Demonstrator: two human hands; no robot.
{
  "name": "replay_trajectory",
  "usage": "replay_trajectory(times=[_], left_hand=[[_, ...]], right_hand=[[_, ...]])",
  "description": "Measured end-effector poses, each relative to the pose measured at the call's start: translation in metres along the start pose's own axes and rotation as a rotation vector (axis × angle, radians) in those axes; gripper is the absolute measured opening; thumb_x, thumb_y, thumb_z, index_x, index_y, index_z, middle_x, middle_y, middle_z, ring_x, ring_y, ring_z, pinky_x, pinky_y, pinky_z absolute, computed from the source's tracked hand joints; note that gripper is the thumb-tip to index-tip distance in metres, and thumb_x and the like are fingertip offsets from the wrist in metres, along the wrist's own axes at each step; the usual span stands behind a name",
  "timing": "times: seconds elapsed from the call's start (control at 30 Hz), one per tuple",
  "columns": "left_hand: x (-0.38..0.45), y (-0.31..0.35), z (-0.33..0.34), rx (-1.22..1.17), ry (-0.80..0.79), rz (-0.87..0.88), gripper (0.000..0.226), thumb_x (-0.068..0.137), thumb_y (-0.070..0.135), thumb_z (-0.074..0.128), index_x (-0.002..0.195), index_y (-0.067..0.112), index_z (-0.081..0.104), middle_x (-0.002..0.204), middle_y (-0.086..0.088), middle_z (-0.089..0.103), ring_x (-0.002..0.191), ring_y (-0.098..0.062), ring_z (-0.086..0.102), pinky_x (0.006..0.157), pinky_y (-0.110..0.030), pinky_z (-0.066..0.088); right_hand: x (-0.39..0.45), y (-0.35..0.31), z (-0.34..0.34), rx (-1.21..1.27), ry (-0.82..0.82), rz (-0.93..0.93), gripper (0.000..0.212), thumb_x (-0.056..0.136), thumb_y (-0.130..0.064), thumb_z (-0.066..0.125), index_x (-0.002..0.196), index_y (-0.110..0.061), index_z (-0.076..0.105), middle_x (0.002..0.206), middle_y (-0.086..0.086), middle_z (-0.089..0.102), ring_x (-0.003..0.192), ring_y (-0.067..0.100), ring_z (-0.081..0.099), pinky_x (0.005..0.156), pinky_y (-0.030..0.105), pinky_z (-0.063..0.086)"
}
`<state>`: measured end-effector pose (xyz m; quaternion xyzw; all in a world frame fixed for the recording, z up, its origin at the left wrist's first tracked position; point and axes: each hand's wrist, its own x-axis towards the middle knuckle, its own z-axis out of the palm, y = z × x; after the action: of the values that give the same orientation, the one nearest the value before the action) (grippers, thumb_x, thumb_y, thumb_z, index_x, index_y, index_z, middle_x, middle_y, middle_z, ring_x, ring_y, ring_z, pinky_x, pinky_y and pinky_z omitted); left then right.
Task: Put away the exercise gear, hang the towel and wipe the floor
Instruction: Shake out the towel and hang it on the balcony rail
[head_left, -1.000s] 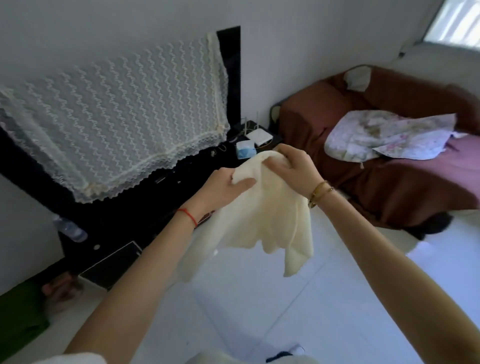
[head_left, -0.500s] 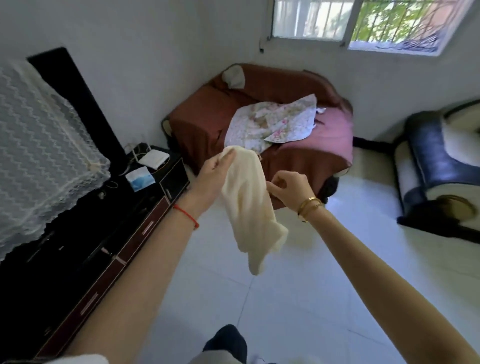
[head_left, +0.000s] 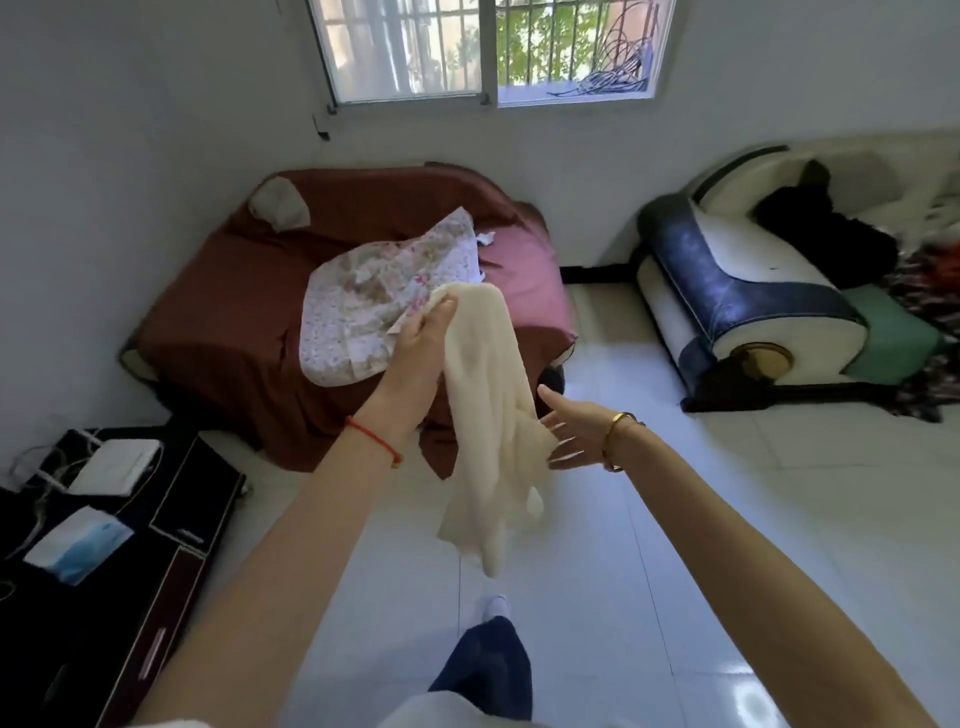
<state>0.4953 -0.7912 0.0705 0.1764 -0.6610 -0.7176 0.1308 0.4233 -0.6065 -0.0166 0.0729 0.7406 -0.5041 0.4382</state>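
Left hand (head_left: 423, 345) pinches the top of the cream towel (head_left: 491, 415), fingers curled around the bunched end, held up in mid-air over the white tile floor (head_left: 675, 519). Towel hangs down loose. Right hand (head_left: 569, 434) beside its lower part, fingers spread and straight, tips at or just touching the cloth. Behind: brown-covered sofa (head_left: 234, 322) with floral cloth (head_left: 363, 296); dark cabinet (head_left: 130, 571) at left.
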Motion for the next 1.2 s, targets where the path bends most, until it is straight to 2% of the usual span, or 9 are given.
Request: replay_trajectory(times=[0.13, 0.33, 0.43, 0.5, 0.73, 0.87, 0.97, 1.1, 1.2], left_hand=[[0.082, 0.006, 0.025, -0.015, -0.083, 0.017, 0.018, 0.099, 0.028, 0.052, 0.106, 0.021, 0.068, 0.105, 0.0, 0.069, 0.104, -0.017, 0.063, 0.091, -0.032, 0.049], [0.183, 0.007, 0.07, -0.004, -0.203, 0.057, 0.038, 0.101, 0.022, 0.048, 0.13, -0.002, 0.054, 0.079, 0.006, 0.06, 0.071, -0.009, 0.056, 0.058, -0.017, 0.046], [0.222, 0.009, 0.095, -0.032, -0.289, 0.03, 0.031, 0.1, 0.022, 0.051, 0.127, 0.008, 0.059, 0.103, -0.014, 0.069, 0.095, -0.031, 0.066, 0.08, -0.034, 0.058], [0.251, 0.006, 0.113, -0.044, -0.324, 0.038, 0.027, 0.095, 0.027, 0.054, 0.118, 0.019, 0.064, 0.122, -0.018, 0.064, 0.117, -0.038, 0.059, 0.1, -0.05, 0.049], [0.361, 0.003, 0.191, -0.076, -0.361, 0.073, 0.024, 0.102, 0.015, 0.045, 0.121, 0.018, 0.06, 0.112, -0.004, 0.063, 0.105, -0.018, 0.056, 0.088, -0.032, 0.045], [0.432, 0.009, 0.246, -0.101, -0.301, 0.055, 0.029, 0.097, 0.025, 0.05, 0.123, 0.016, 0.062, 0.117, -0.006, 0.063, 0.106, -0.017, 0.058, 0.086, -0.028, 0.046], [0.487, 0.017, 0.29, -0.15, -0.273, 0.066, 0.03, 0.091, 0.033, 0.052, 0.114, 0.02, 0.067, 0.117, -0.009, 0.065, 0.105, -0.018, 0.059, 0.091, -0.035, 0.046], [0.56, 0.026, 0.343, -0.196, -0.21, 0.116, 0.025, 0.101, 0.024, 0.043, 0.099, 0.022, 0.068, 0.1, -0.003, 0.066, 0.09, -0.015, 0.06, 0.079, -0.027, 0.048], [0.619, 0.029, 0.37, -0.204, -0.097, 0.098, 0.024, 0.088, 0.036, 0.052, 0.092, 0.026, 0.073, 0.109, -0.005, 0.068, 0.102, -0.02, 0.061, 0.09, -0.034, 0.046]], right_hand=[[0.037, -0.052, -0.034, 0.093, 0.039, -0.009, 0.066, 0.082, -0.065, 0.052, 0.105, -0.004, 0.064, 0.103, 0.012, 0.065, 0.095, 0.029, 0.066, 0.084, 0.044, 0.056], [0.082, -0.098, -0.077, -0.092, 0.185, 0.042, 0.068, 0.084, -0.069, 0.043, 0.083, -0.004, 0.06, 0.083, 0.013, 0.067, 0.068, 0.024, 0.063, 0.067, 0.031, 0.056], [0.111, -0.114, -0.099, -0.025, 0.185, 0.037, 0.068, 0.087, -0.066, 0.042, 0.093, -0.003, 0.066, 0.09, 0.011, 0.07, 0.067, 0.021, 0.062, 0.066, 0.029, 0.055], [0.133, -0.128, -0.116, 0.054, 0.26, -0.005, 0.058, 0.091, -0.055, 0.045, 0.104, -0.002, 0.064, 0.093, 0.011, 0.068, 0.065, 0.019, 0.059, 0.059, 0.024, 0.053], [0.223, -0.176, -0.207, 0.207, 0.491, -0.21, 0.018, 0.087, -0.028, 0.061, 0.078, -0.013, 0.062, 0.073, 0.002, 0.061, 0.06, 0.015, 0.052, 0.055, 0.022, 0.044], [0.271, -0.216, -0.287, 0.226, 0.626, -0.317, 0.026, 0.08, -0.018, 0.055, 0.054, -0.017, 0.05, 0.056, -0.001, 0.049, 0.066, 0.021, 0.047, 0.064, 0.029, 0.038], [0.283, -0.261, -0.35, 0.291, 0.664, -0.379, 0.023, 0.082, -0.019, 0.052, 0.063, -0.006, 0.052, 0.061, 0.002, 0.043, 0.068, 0.019, 0.041, 0.065, 0.029, 0.035], [0.307, -0.317, -0.436, 0.441, 0.643, -0.424, 0.02, 0.087, -0.015, 0.049, 0.073, -0.008, 0.062, 0.073, 0.003, 0.057, 0.072, 0.017, 0.051, 0.067, 0.027, 0.042], [0.325, -0.358, -0.487, 0.475, 0.646, -0.463, 0.024, 0.093, -0.016, 0.046, 0.075, -0.009, 0.061, 0.073, 0.001, 0.058, 0.074, 0.016, 0.053, 0.07, 0.026, 0.043]])
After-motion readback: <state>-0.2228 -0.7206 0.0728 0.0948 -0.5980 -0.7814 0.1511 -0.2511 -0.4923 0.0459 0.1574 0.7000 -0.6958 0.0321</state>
